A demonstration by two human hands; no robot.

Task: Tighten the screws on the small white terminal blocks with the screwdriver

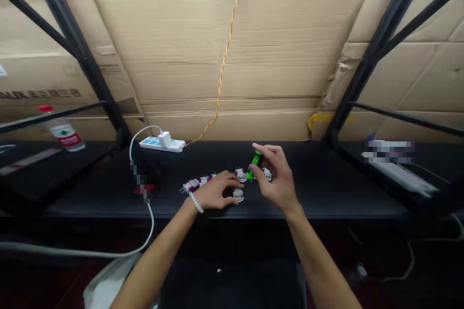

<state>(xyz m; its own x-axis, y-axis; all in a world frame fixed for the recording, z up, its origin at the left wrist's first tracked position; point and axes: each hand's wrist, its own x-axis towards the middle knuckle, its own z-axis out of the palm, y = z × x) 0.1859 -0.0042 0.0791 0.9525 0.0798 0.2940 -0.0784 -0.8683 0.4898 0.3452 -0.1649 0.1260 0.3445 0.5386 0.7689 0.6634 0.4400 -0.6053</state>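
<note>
My right hand [275,176] pinches a small green-and-black tool [255,159] between thumb and fingers, held tilted over the table; its exact kind I cannot make out. Lower and to the left, my left hand [216,190], with a white beaded bracelet [196,202] at the wrist, rests on the black table. Its thumb and fingertips close about a small white part [238,195]. A similar white-and-purple part [240,174] lies just beyond those fingertips, and another white part [267,174] shows behind my right hand. More white-and-purple pieces with metal prongs [191,185] lie left of my left hand.
A white power strip [152,143] with a plugged-in charger [165,139] sits at the back left. Its white cable [150,227] runs over the table's front edge. Cardboard [290,53] walls the back, with black rack posts [366,67] at both sides. A water bottle [65,133] stands far left.
</note>
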